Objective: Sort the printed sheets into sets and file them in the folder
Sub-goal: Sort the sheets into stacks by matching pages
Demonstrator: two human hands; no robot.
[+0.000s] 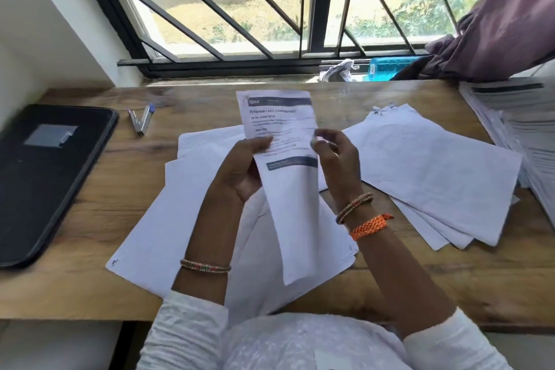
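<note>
A printed sheet (285, 141), curled lengthwise and bearing dark header and footer bands, is being held up above the wooden surface (90, 213) by both hands. It is being gripped along its left edge by the left hand (243, 171), whose fingers (261, 141) are being curled round the paper with the thumb lying on the printed face. Its right edge is being pinched by the right hand (336, 159), the thumb and fingertips being pressed together on the margin while the other fingers are being kept loosely bent. Beneath the hands, a spread pile of white sheets (168, 225) is being left lying blank side up on the surface, and a second fanned pile (435, 171) is lying just to the right, apart from the first. A tall stack of printed paper (516, 117) is resting at the far right edge. A black folder (45, 177) is lying closed at the left, well apart from the piles, with two pens (141, 119) near its upper right corner. Bangles are being worn on both wrists, and an orange braided band (371, 227) is being worn on the right one. A barred window (240, 9) is standing behind the surface.
</note>
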